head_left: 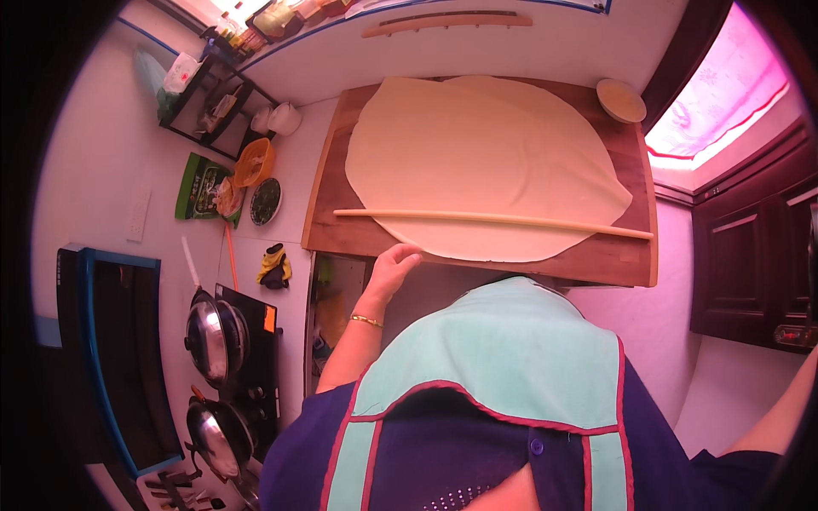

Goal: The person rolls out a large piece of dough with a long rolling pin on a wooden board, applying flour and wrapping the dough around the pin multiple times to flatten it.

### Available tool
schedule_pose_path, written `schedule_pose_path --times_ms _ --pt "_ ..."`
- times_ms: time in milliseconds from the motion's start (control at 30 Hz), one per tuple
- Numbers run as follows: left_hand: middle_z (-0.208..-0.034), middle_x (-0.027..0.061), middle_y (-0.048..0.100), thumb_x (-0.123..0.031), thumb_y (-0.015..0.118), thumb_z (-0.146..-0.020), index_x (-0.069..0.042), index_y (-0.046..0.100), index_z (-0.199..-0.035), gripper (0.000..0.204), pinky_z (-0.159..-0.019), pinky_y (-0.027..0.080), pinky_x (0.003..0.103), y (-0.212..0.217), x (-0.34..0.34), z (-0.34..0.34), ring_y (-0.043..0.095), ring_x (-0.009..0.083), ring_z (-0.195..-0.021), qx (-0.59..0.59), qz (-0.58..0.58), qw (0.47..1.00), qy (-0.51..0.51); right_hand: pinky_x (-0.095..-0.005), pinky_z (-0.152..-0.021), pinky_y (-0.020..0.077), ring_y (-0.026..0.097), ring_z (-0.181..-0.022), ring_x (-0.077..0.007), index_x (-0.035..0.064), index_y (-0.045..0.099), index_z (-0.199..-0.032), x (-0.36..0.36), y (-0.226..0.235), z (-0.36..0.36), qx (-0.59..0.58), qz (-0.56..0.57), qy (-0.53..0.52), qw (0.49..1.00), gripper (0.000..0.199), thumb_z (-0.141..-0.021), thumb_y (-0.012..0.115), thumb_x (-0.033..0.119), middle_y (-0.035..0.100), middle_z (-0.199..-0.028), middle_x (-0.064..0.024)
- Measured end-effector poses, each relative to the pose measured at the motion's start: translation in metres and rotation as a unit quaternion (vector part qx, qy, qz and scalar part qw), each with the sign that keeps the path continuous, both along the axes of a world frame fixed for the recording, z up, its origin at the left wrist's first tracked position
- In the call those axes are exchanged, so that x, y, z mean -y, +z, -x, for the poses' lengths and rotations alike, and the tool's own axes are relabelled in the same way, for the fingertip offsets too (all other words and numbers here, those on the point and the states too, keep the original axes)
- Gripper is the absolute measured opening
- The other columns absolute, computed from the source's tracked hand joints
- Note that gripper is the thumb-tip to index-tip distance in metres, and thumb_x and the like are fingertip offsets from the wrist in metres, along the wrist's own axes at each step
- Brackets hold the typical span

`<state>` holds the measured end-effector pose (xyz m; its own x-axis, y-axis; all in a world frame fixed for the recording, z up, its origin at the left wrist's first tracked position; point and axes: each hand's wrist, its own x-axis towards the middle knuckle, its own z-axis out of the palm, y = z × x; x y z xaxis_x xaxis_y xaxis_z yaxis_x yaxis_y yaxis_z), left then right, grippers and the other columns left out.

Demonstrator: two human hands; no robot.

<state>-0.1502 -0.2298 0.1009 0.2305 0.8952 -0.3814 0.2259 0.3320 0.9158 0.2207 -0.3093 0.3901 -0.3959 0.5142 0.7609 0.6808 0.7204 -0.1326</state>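
Left hand (395,262) is hovering at or touching the board's (332,175) near edge, fingers bunched, perhaps steadying the dough sheet (477,153); I cannot tell whether it is pinching. Right hand is lying out of view, state unknown. Dough is covering the board's middle; a rolling pin (494,219) is crossing its near part, probably weighing it down.
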Motion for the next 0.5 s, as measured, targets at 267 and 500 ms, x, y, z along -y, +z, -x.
schedule_pose_path --times_ms 267,500 --pt "-0.102 0.0062 0.069 -0.012 0.065 -0.088 0.0 0.066 -0.111 0.026 -0.088 0.05 0.028 -0.006 -0.004 0.005 0.064 0.0132 -0.096 -0.027 -0.018 0.999 -0.011 -0.0285 -0.072 0.0529 0.063 -0.077 -0.0102 0.0153 0.069 -0.09 -0.035 -0.08 -0.002 -0.057 0.109 -0.121 0.985 0.013 -0.093 0.064 0.027 0.069 -0.086 0.0038" --pt "-0.101 0.006 0.069 -0.011 0.067 -0.088 0.002 0.065 -0.11 0.025 -0.086 0.051 0.028 -0.005 -0.009 0.002 0.063 0.0133 -0.095 -0.025 -0.022 0.999 0.005 -0.0291 -0.074 0.0525 0.063 -0.079 -0.0108 0.0144 0.069 -0.091 -0.044 -0.111 -0.005 -0.068 0.136 -0.152 0.977 0.013 -0.093 0.063 0.026 0.069 -0.088 0.0028"
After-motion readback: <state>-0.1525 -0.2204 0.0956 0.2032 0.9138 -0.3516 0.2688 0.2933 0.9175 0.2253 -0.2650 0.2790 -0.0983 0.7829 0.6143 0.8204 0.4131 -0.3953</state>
